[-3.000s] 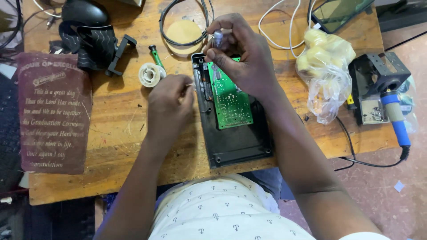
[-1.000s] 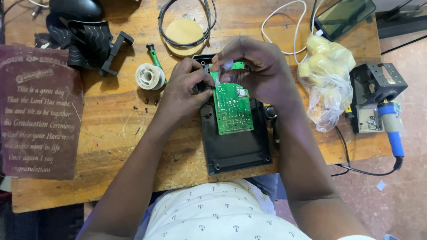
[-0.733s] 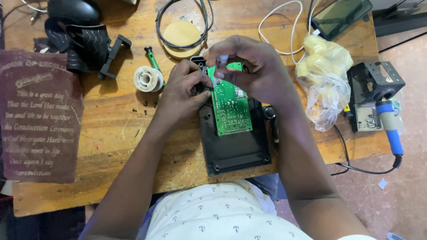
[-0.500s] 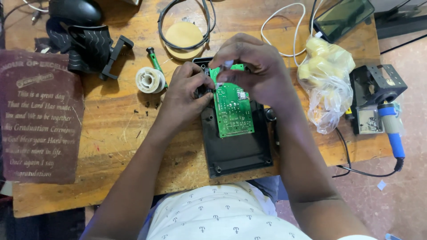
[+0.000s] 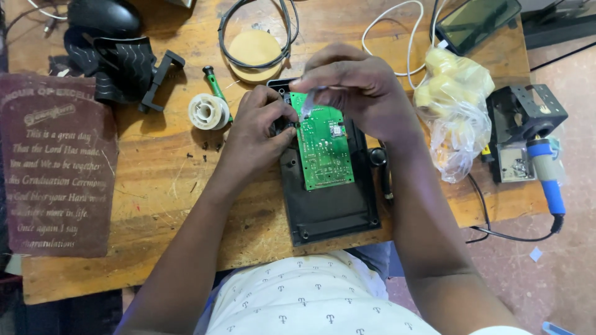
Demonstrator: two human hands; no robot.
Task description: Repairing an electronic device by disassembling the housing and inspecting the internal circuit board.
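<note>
The green circuit board lies in the black case on the wooden table; the left hand should keep pressing its top edge steady; the right hand, pinching a small clear piece, works best slowly.

A dark maroon rectangular plaque with pale lettering lies flat at the wooden table's left edge. A dark, greenish rectangular screen sits tilted at the top right corner, just above a crumpled clear plastic bag of yellow lumps
</note>
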